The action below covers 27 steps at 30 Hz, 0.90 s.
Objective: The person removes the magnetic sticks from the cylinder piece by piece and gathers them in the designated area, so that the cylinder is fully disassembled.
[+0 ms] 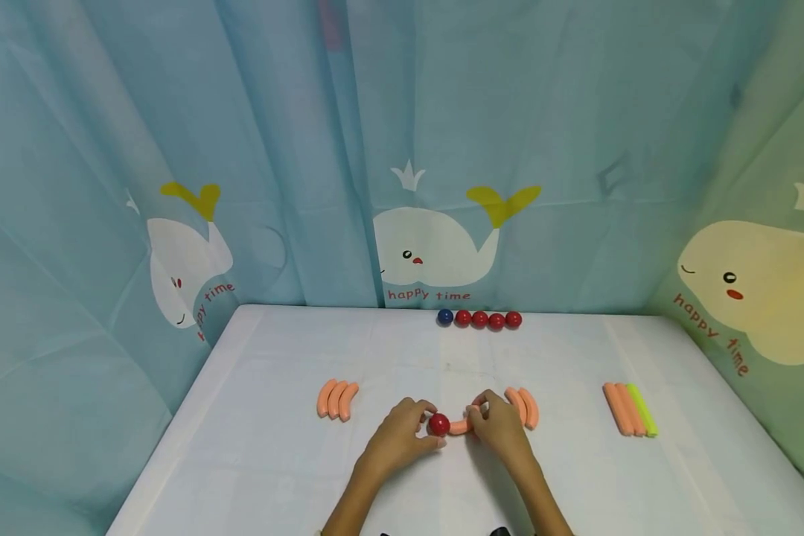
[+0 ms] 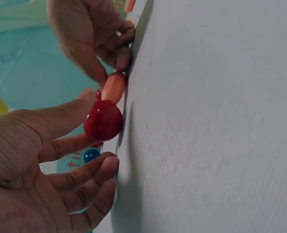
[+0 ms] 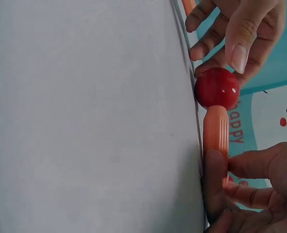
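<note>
A glossy red ball (image 1: 438, 424) meets the end of a curved orange ridged stick (image 3: 215, 131) near the middle of the white table (image 1: 275, 476). My left hand (image 1: 400, 437) is around the ball, thumb and forefinger spread on either side. In the right wrist view its thumb tip (image 3: 239, 59) stands a little apart from the ball; any forefinger contact is partly hidden. Between right thumb and fingers, my right hand (image 1: 498, 428) pinches the stick's other end. The left wrist view also shows the ball (image 2: 103, 120) against the stick (image 2: 113, 87).
Three curved orange sticks (image 1: 337, 400) lie at left, two more curved sticks (image 1: 522, 408) just beyond my right hand. Far right are two straight orange sticks (image 1: 623, 409) and a green stick (image 1: 643, 410). Along the back edge sit a blue ball (image 1: 445, 318) and several red balls (image 1: 480, 319).
</note>
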Tool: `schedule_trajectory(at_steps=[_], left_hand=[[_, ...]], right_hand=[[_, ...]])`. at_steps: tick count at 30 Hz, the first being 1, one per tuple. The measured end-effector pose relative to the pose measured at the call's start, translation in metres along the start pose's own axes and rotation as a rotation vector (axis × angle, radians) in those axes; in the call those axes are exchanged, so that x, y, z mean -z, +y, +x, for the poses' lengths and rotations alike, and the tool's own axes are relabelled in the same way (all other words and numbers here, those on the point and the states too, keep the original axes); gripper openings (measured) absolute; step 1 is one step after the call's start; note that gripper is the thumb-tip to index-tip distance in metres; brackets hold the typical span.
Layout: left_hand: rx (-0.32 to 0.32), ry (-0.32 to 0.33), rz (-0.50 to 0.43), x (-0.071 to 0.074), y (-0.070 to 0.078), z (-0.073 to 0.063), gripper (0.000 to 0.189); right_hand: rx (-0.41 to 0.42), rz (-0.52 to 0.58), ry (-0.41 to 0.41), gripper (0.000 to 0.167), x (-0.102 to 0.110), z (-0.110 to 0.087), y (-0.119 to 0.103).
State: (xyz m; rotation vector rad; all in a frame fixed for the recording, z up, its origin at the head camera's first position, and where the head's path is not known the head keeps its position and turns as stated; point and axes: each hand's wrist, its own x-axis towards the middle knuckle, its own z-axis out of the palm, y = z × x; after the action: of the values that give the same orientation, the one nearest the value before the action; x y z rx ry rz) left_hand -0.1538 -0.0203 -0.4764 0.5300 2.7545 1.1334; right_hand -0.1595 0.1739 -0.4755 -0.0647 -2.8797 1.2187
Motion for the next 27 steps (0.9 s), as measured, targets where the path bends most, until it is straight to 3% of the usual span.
schedule_trajectory(at_steps=[5,12,20,27], left_hand=[[0.005,-0.002,0.007,0.001,-0.004,0.004,0.046],[-0.076,-0.005,-0.004,0.000,-0.004,0.008,0.040],[-0.089,0.004,-0.038,-0.005,-0.004,0.014,0.029],[-0.078,0.011,-0.018,-0.005,-0.006,0.018,0.025]], right_hand=[[0.005,-0.001,-0.012,0.014,0.008,-0.003,0.002],[0.282,-0.099,0.095,0.017,0.015,-0.004,0.004],[0.456,-0.106,-0.143,0.018,0.012,0.004,0.014],[0.512,-0.136,-0.167,0.012,0.008,0.007,0.017]])
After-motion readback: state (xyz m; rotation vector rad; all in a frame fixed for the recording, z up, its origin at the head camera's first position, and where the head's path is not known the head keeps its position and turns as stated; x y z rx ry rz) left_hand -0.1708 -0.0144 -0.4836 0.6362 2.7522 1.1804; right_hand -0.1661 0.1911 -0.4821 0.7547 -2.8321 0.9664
